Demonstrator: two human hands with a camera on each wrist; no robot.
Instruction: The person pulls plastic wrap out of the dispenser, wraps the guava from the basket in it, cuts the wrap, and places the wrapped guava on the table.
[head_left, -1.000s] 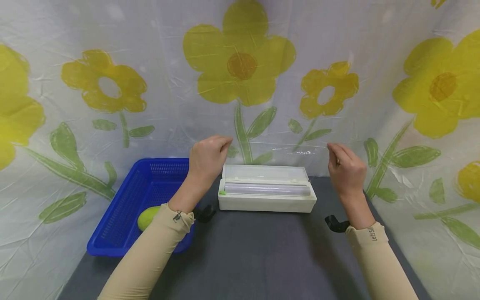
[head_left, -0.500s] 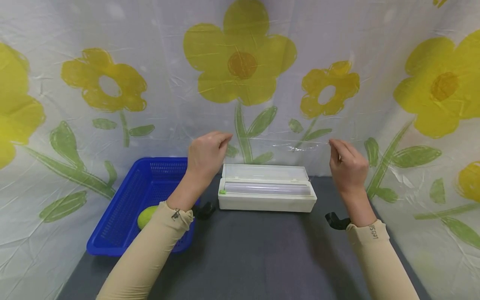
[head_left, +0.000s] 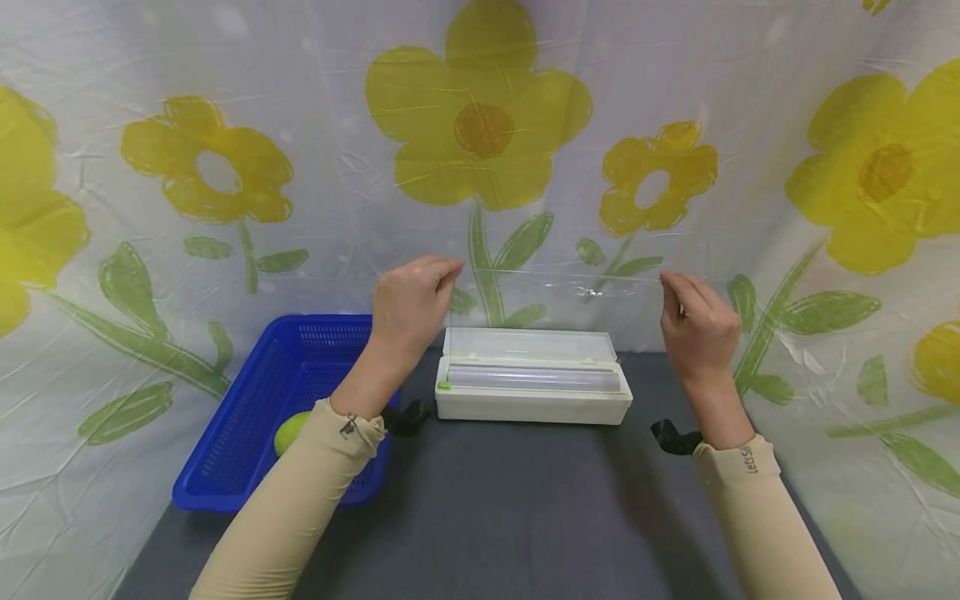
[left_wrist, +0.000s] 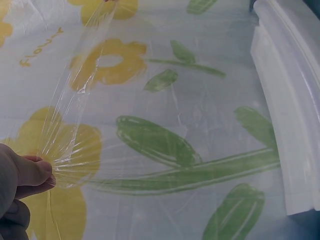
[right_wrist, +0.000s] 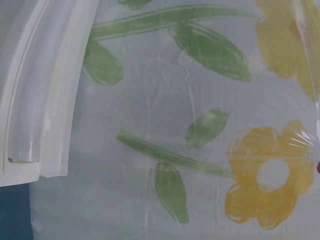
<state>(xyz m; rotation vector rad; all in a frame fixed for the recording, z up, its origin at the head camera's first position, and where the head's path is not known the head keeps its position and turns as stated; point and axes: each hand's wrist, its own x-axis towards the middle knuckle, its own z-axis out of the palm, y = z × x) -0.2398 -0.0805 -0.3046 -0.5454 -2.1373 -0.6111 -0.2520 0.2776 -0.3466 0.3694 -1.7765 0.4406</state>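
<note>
Film (left_wrist: 80, 100) is stretching between left hand (head_left: 412, 304) and right hand (head_left: 701, 325); both are hovering well apart, fingertips (left_wrist: 44, 169) pinching it.

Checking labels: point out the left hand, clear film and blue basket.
Left hand (head_left: 408, 304), head view: back of hand.
Clear film (left_wrist: 82, 92), left wrist view: shiny creased middle.
Blue basket (head_left: 311, 382), head view: bare floor.

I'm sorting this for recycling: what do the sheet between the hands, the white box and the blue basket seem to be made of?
Sheet: thin, glossy plastic film, being see-through, creased and streaked with highlights.
White box: probably smooth, rigid plastic, judging by its even colour and crisp edges.
Blue basket: likely moulded plastic with a slight sheen, given its uniform colour and regular perforations.
</note>
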